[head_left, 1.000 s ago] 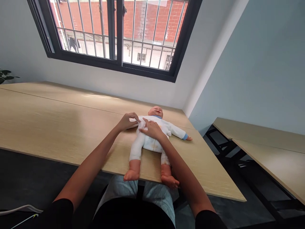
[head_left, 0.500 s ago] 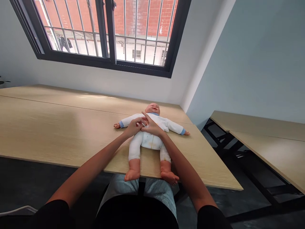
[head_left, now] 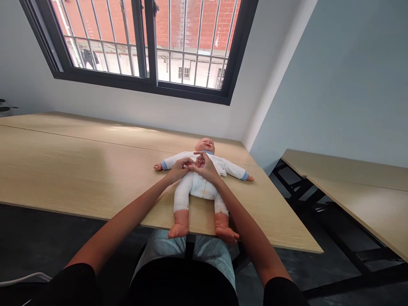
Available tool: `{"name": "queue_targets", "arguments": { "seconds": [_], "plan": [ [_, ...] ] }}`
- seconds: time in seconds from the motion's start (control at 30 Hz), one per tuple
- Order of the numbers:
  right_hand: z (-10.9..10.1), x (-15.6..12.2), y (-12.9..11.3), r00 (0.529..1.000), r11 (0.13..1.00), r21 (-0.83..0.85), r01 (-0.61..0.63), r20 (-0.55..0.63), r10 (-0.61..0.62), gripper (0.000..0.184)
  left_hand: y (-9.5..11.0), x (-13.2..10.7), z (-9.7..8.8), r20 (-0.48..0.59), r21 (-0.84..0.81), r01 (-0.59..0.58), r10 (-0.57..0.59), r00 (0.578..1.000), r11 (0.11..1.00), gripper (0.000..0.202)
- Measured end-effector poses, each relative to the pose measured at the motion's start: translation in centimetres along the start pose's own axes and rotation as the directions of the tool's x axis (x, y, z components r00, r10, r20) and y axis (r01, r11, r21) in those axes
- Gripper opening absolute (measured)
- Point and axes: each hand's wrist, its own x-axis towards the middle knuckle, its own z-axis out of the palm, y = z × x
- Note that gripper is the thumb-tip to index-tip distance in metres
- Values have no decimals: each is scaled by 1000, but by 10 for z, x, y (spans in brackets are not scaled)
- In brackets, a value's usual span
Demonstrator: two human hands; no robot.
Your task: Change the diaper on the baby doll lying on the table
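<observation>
A baby doll [head_left: 204,187] lies on its back on the wooden table [head_left: 121,187], head away from me, arms spread, feet at the front edge. It wears a white shirt [head_left: 234,168] with blue cuffs and collar; its lower body and legs look white and stained. My left hand [head_left: 179,169] is at the doll's belly, fingers bent and pinching the shirt front. Beside it, my right hand [head_left: 206,168] pinches at the same spot with thumb and fingertips, other fingers curled. The fingertips nearly meet, and the exact bit of cloth between them is hidden.
A second table [head_left: 350,178] stands to the right, across a gap. Behind the doll is a wall with a dark-framed barred window [head_left: 149,85]. A white cable [head_left: 28,278] shows at lower left.
My right hand's fingers have curled and shifted slightly, the index finger bending in from pointing up. My left hand stays at the shirt front. The view has moved a little.
</observation>
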Motion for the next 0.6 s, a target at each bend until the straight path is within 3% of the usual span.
{"name": "queue_targets", "arguments": {
  "seconds": [0.17, 0.33, 0.47, 0.6],
  "plan": [
    [1, -2, -5, 1000, 999, -43, 2, -26, -3, 42, 0, -2, 1, -30, -3, -13, 13, 999, 1000, 31],
    [1, -5, -11, 991, 994, -91, 61, -112, -71, 36, 3, -3, 0, 33, -31, -44, 45, 998, 999, 39],
    [4, -8, -12, 965, 974, -181, 139, -195, -174, 38, 6, -4, 0, 73, -44, -27, 30, 997, 999, 38],
    [5, -8, -10, 958, 979, -154, 131, -236, -165, 39, 7, -3, 2, 43, 25, -22, 21, 999, 999, 36]
  ]
}}
